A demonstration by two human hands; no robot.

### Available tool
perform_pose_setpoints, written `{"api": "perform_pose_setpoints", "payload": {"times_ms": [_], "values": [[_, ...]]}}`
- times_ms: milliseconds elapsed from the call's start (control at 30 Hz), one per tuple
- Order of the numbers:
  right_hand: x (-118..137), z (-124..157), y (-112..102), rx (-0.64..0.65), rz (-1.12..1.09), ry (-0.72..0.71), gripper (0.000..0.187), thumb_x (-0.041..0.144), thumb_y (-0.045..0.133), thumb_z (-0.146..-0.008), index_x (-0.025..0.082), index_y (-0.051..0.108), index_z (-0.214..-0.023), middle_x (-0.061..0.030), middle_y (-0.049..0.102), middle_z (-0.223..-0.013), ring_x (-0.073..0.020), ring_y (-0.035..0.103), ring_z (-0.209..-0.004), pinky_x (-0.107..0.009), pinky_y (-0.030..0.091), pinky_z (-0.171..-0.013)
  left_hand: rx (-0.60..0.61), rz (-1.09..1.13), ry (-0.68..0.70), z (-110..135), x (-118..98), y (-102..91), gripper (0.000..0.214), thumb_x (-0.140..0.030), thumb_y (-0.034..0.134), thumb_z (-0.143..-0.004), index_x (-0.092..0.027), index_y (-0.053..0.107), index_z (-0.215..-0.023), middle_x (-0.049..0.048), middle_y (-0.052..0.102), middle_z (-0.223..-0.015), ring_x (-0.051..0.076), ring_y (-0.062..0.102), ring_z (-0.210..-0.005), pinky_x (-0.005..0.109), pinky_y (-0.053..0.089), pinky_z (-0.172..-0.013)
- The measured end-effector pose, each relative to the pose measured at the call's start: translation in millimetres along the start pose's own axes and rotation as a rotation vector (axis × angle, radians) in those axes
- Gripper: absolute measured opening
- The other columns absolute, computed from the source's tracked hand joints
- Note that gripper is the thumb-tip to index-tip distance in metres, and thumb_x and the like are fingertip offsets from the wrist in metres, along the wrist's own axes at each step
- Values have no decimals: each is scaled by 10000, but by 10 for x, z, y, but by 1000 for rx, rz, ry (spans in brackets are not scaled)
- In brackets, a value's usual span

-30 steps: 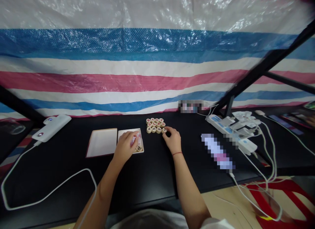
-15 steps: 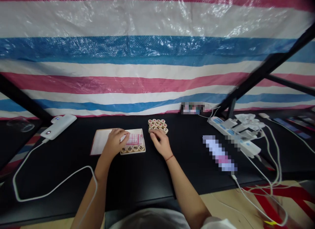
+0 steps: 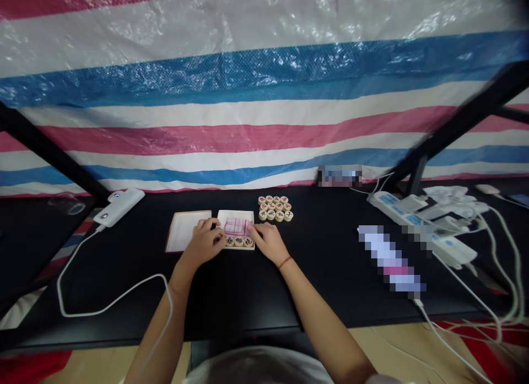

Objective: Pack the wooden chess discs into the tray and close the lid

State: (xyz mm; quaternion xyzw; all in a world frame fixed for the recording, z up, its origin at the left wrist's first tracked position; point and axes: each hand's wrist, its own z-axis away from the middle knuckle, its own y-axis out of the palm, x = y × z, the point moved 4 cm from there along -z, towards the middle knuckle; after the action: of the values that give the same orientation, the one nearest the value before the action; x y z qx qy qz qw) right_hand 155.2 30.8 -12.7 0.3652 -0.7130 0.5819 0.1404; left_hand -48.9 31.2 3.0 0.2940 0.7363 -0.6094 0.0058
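A shallow white box (image 3: 236, 214) lies between my hands, with a folded pink-lined sheet (image 3: 236, 226) inside. Xiangqi pieces (image 3: 238, 241) with black characters stand in a row along its near side. My left hand (image 3: 205, 239) curls over the box's left end, thumb and fingers apart, close to the leftmost piece. At the right end, the fingertips of my right hand (image 3: 269, 242) touch the box's rim, stretched out with nothing visible in them. Beyond my right hand, more xiangqi pieces (image 3: 271, 206) sit in neat rows, some lettered red, the nearest row black.
Left of the box lies its lid (image 3: 185, 230), partly behind my left hand. A white power bank (image 3: 124, 205) with a looping cable is farther left. On the right are a phone (image 3: 390, 257), a power strip (image 3: 430, 230) with plugs, and cables.
My right hand has moved from the rows of pieces to the box's right rim. My left hand has lowered toward the near row in the box. The view has shifted and tilted slightly.
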Motion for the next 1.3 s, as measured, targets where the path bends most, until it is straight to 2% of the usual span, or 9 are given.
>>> {"api": "perform_pose_setpoints", "payload": {"times_ms": [367,533,633,700,767,900,1033,1167,1300], "values": [[-31,-16,-3,-3,-36,7,473,428,379,-981,202,633,-652,-10,610,-615,-148,538,-628,-261,380,-688,193,149,-47,5,-74,-121,116,-269,532,-805,-251,646,-802,4,675,-789,240,521,-900,478,338,-917],[-26,2,-84,-115,-158,11,316,389,428,-950,209,686,-921,-26,652,-757,-160,582,-706,-273,431,-713,150,248,-30,7,-29,-183,67,-290,571,-784,-241,618,-790,-1,656,-778,221,554,-865,432,385,-920],[29,32,-143,-231,-156,-13,253,371,533,-885,208,667,-1025,-30,642,-791,-174,594,-752,-308,452,-770,45,427,-102,-63,-11,-222,123,-346,576,-814,-239,626,-847,10,658,-844,202,579,-854,361,445,-848],[101,53,-133,-241,-155,-64,304,374,626,-819,217,649,-1078,-36,651,-840,-189,604,-795,-336,461,-818,-28,563,-137,-152,-71,-222,190,-392,575,-828,-230,630,-912,24,658,-882,192,588,-843,330,472,-810],[165,72,-102,-226,-202,-101,369,376,666,-790,226,627,-1125,-50,667,-932,-191,612,-820,-337,479,-826,7,660,-98,-260,-218,-167,228,-410,571,-832,-225,630,-952,32,667,-933,191,599,-879,321,485,-823],[178,101,-95,-259,-303,-42,300,325,576,-846,228,624,-1126,-55,679,-1005,-165,619,-769,-292,513,-743,118,729,-52,-400,-499,7,215,-408,554,-849,-235,613,-961,11,676,-936,167,625,-868,299,499,-823],[134,90,-149,-252,-273,4,282,287,557,-829,225,646,-1089,-54,673,-960,-163,599,-736,-295,517,-718,-5,702,-42,-373,-562,119,184,-374,566,-843,-224,604,-943,24,673,-945,167,634,-884,310,507,-846],[73,58,-224,-295,-220,18,296,287,556,-811,214,660,-1079,-74,634,-994,-150,563,-690,-297,519,-697,-152,716,-118,-299,-471,190,185,-361,597,-822,-213,580,-932,18,678,-873,157,646,-805,309,533,-803],[-47,48,-272,-301,-167,89,318,278,544,-805,217,644,-1100,-63,651,-1005,-123,525,-585,-294,513,-681,-247,713,-121,-299,-403,212,185,-359,555,-865,-222,604,-980,39,679,-968,161,657,-857,314,542,-814]]}}
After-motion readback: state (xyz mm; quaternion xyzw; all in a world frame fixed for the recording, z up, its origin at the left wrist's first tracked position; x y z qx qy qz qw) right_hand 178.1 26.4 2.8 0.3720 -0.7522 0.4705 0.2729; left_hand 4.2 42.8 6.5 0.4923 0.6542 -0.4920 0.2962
